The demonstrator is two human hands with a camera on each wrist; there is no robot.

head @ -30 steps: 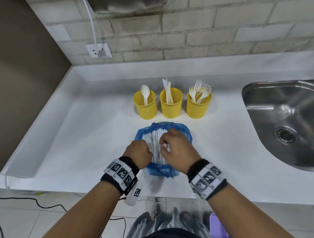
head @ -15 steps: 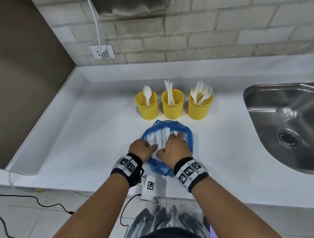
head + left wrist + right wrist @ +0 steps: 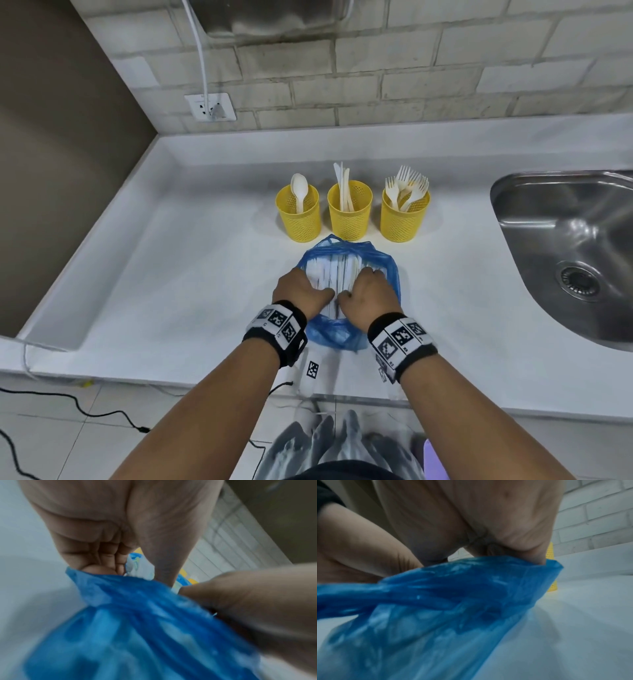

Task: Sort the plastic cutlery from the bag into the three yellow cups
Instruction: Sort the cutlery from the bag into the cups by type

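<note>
- Left of centre in the head view, the left hand (image 3: 301, 291) rests on the left rim of the bag (image 3: 387, 270), fingers curled; the left wrist view shows those fingers (image 3: 102, 555) bent over the blue rim and gripping it.
- At centre, the bag lies on the counter (image 3: 171, 291) with its mouth spread, white cutlery (image 3: 337, 274) packed inside between the two hands.
- Right of centre, the right hand (image 3: 368, 296) sits at the bag's right rim; the right wrist view shows its fingers tucked behind the blue plastic, so whether they grip the rim or cutlery cannot be told.
- Only the head view shows the three cups just above the bag: left cup (image 3: 299, 222) with a spoon (image 3: 299, 190), middle cup (image 3: 349, 219) with knives (image 3: 343, 186), right cup (image 3: 404, 219) with forks (image 3: 407, 186). The wrist views catch only blurred yellow slivers.
- The bag's top edge nearly touches the middle cup.
- Open counter stretches left of the bag to the raised wall edge; at the right of the frame the sink (image 3: 565, 246) bounds the counter, with a bare strip between it and the bag.
- The counter's front edge runs just below the wrists.
</note>
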